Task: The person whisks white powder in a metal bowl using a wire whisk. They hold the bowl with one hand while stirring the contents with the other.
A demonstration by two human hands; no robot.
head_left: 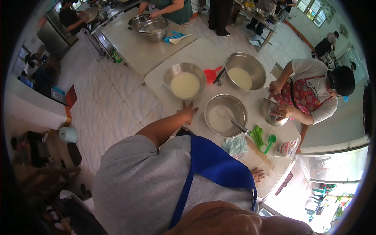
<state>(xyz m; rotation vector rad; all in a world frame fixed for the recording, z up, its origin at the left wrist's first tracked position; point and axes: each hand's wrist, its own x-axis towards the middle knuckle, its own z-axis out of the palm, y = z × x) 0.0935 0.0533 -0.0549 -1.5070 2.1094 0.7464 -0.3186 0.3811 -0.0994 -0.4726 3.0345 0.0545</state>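
My left hand (188, 113) rests on the table with its fingers spread and nothing in it, just below a steel bowl of pale liquid (184, 85). Partly hidden by my blue apron, my right hand (258, 175) lies on the table with its fingers apart. Between them stands a steel mixing bowl (225, 116) holding whitish liquid and a wire whisk (239, 126), whose handle leans over the rim. A crumpled pale green cloth (235, 147) lies below that bowl. Beside it are green measuring spoons (258, 136) and a green measuring cup (271, 138).
Farther back stand a large steel bowl (246, 72) of pale liquid and a red scoop (211, 75). A plastic bag (287, 147) bearing print sits near the right edge. Across the table, a co-worker (308, 91) in a floral apron handles a tilted steel bowl (271, 113).
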